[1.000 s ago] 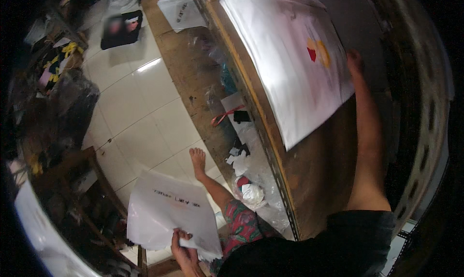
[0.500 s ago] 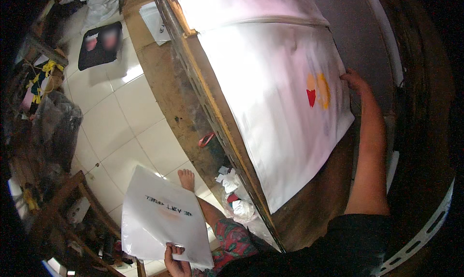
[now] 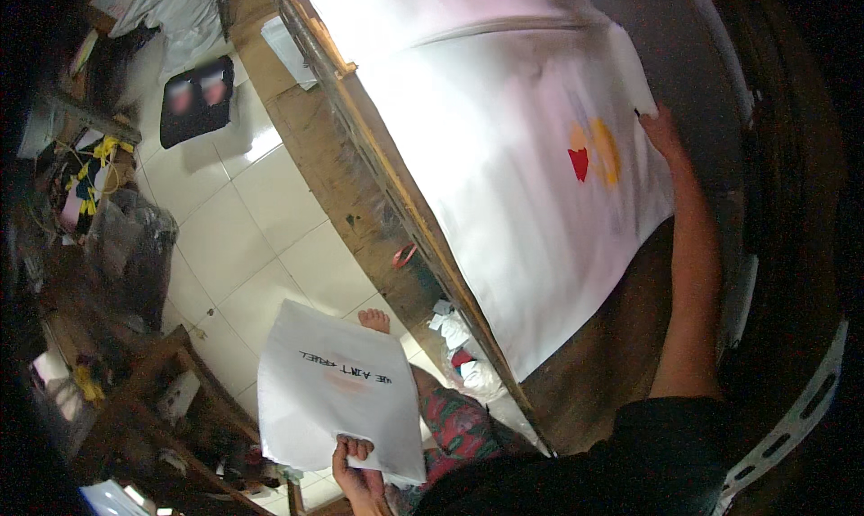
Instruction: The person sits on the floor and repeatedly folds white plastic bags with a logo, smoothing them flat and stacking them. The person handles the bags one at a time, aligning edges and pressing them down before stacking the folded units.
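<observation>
My left hand (image 3: 354,466) grips the lower edge of a white sheet (image 3: 310,412) with black hand-style lettering and a faint orange smudge; the thumb and fingers are closed over its border. It hangs over my leg, beside the table. A large white sheet (image 3: 513,237) with red, yellow and orange patches covers the table. At its far right edge my right hand (image 3: 661,131) is closed on the border, which bulges up there. Part of the right fingers is hidden by the sheet.
A dark wooden table edge (image 3: 396,188) runs diagonally. Scraps and plastic (image 3: 472,367) lie beside it. Left are a tiled floor (image 3: 216,215), a black cloth (image 3: 195,102) with pinkish prints, a wooden frame (image 3: 193,381) and plastic bags (image 3: 126,246). Folded white sheets (image 3: 288,48) lie near the table.
The view has shifted slightly. My right hand has moved a little up along the table, and the large sheet's right edge is raised and rippled. My left hand still holds the lettered sheet.
</observation>
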Demonstrator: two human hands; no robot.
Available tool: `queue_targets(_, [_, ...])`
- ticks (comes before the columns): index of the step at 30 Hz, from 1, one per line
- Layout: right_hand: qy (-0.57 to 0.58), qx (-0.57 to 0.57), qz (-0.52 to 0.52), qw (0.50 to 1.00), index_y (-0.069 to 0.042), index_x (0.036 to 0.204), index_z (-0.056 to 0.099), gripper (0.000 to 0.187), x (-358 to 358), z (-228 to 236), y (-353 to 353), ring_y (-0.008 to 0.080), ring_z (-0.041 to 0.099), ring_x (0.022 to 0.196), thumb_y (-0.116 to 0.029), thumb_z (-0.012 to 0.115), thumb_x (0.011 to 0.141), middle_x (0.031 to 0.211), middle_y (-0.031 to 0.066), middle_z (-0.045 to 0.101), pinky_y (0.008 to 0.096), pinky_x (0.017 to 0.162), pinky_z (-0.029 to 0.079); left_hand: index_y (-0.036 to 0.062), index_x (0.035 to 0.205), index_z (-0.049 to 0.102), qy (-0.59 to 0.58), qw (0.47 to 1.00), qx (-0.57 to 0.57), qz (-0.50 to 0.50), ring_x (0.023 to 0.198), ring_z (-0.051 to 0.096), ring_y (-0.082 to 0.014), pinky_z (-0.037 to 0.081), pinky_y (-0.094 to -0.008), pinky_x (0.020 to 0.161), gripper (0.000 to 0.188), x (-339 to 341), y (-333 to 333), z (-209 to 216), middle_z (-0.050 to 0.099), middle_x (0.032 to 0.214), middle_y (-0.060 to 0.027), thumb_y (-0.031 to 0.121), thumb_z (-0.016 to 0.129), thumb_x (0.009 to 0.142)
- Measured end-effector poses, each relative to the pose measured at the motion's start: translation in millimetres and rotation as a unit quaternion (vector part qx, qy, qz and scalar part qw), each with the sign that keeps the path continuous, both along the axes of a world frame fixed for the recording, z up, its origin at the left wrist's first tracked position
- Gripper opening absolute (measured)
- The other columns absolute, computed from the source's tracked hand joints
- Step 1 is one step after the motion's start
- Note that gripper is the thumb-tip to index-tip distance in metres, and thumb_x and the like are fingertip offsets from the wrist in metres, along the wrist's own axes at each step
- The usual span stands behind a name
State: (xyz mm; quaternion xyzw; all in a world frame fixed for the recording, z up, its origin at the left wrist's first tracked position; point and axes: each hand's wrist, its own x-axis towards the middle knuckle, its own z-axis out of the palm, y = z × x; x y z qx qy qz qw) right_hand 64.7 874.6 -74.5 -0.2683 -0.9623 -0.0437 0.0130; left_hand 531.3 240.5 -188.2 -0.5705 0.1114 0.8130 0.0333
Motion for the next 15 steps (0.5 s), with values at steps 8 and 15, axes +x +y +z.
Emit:
queue_targets(8, [0.012,0.030,0.100,0.994,0.005,0.134,0.048,0.056,72.4,49.8,-184.4,0.0375,0.061,0.113,-0.022,0.061,0.086,0.124,0.0272,0.060,0.0438,0.098,0.047,0.0081,0.091,0.049,0.021,0.999,-0.021,-0.045,0.065,0.038,-0.0131,0.034,-0.0293,0.068,0.011,-9.8,-17.3,17.2,0.037,0.073,0.0017,0.016,0.056,0.094])
queue_targets(15, [-0.045,-0.230,0.145,0.961,0.003,0.120,0.058,0.041,176.4,106.8,-283.7,0.0293,0.066,0.098,-0.013,0.059,0.083,0.103,0.0207,0.067,0.0388,0.088,0.050,0.0090,0.089,0.049,0.074,0.994,-0.002,-0.078,0.064,0.039,-0.0125,0.036,-0.0292,0.068,0.011,-7.5,-31.7,39.9,0.038,0.072,0.0023,0.015,0.056,0.094])
